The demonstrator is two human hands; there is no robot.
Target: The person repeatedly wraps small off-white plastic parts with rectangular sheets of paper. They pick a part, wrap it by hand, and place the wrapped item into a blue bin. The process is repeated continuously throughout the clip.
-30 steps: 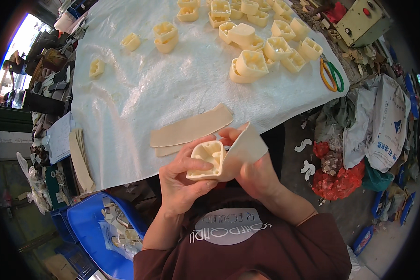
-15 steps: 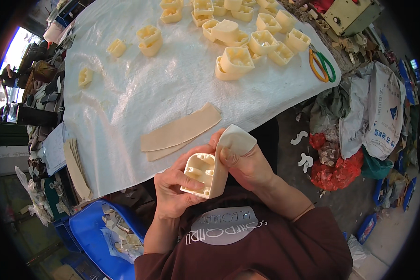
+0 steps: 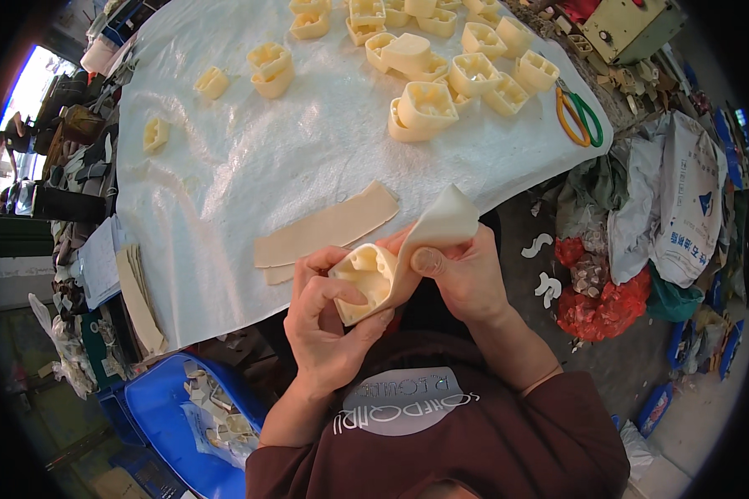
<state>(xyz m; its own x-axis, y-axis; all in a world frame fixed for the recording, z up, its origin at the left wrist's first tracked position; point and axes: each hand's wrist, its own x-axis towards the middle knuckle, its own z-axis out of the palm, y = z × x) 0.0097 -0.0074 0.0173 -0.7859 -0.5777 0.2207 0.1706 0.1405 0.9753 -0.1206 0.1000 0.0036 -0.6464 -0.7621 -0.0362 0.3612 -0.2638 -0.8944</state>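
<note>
My left hand [image 3: 329, 328] grips a hollow cream plastic heel block [image 3: 373, 268], its open side facing up. The fingers lie on its far left wall, one reaches over the opening, and the thumb presses the near edge. Against the block's right side lies a beige leather-like strip [image 3: 446, 218]. Its free end stands up and curls away to the right. With thumb and fingers my right hand [image 3: 470, 279] pinches that strip beside the block; some of its fingers are hidden behind the strip. Two more flat beige strips [image 3: 329, 226] overlap on the white-covered table [image 3: 216, 183] just beyond my hands.
Many similar cream blocks [image 3: 429, 108] cluster at the far side, with a few at the left. Scissors with orange and green handles [image 3: 581, 116] lie at the right edge. More strips [image 3: 140, 299] are stacked at the left edge. A blue bin [image 3: 162, 407] holds scraps; sacks [image 3: 670, 200] stand right.
The block has tilted and moved slightly away from my body. My right hand has shifted right, and the strip's free end now stands up, pulled farther from the block.
</note>
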